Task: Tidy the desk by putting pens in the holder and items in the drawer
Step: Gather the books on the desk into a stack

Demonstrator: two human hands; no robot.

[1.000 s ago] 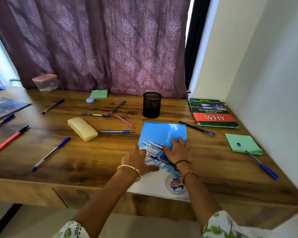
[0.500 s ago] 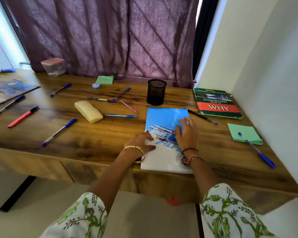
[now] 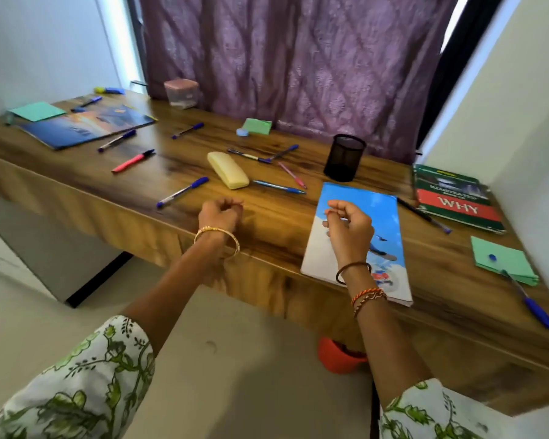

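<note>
Both hands hover above the front part of the wooden desk point(image 3: 298, 223), fingers curled inward and holding nothing. The left hand point(image 3: 217, 215) is over bare wood near the front edge; the right hand point(image 3: 351, 228) is over the blue-and-white book point(image 3: 381, 210), and whether it touches the cover cannot be told. The black mesh pen holder point(image 3: 344, 157) stands upright beyond the right hand, just past the book's far edge. A blue-capped pen point(image 3: 182, 192) lies just beyond and to the outer side of the left hand. A yellow case point(image 3: 228, 169) lies beyond the left hand, with a blue pen point(image 3: 279, 187) just beside it, between the 2 hands and farther back. A pink pen point(image 3: 292, 175) and 2 crossed dark-blue pens point(image 3: 263, 156) lie between the case and the holder. A pink marker point(image 3: 133, 160) lies well to the outer side of the left hand. To the outer side of the right hand lie a black pen point(image 3: 423, 214), a green-and-red book point(image 3: 455, 198), and a green note pad point(image 3: 503, 261) with a blue pen point(image 3: 531, 301) resting partly across it. No drawer front can be made out from this view.
</note>
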